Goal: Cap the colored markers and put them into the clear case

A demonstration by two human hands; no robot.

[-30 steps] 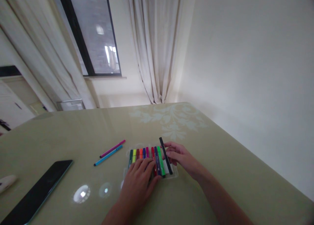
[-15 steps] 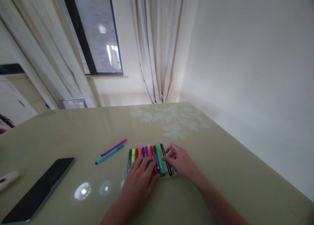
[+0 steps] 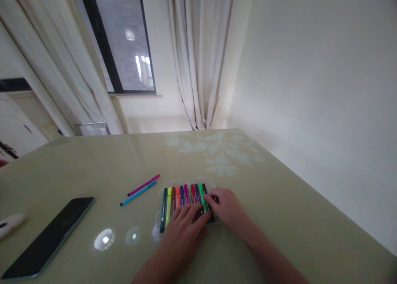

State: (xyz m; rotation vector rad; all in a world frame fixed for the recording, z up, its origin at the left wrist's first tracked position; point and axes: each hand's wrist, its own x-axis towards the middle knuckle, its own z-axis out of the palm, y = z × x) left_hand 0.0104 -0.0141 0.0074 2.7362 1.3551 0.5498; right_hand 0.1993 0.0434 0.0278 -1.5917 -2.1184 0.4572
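Observation:
A shallow clear plastic case [image 3: 201,180] lies on the table, holding several felt-tip markers side by side, from a dark green marker [image 3: 163,211] at the left to a black marker [image 3: 204,189] at the right. Across the lower part of the row rests my left hand [image 3: 186,226], palm down and fingers apart, hiding the ends of many markers. Its thumb side reaches the lower end of the black marker. My right hand [image 3: 228,205] is at the case's right edge, its fingers curled and closed with thumb and fingertips against the black marker.
Left of the case, a pink marker [image 3: 143,185] and a blue marker [image 3: 138,193] lie slantwise on the glossy table [image 3: 102,164]. Farther left are a black tablet [image 3: 51,234] and a white rounded object [image 3: 11,225]. A wall [image 3: 325,110] runs along the table's right edge.
The black marker, tilted before, now lies in line with the green one. My left hand has slid right and toward me, uncovering more of the left markers. My right hand has moved slightly down.

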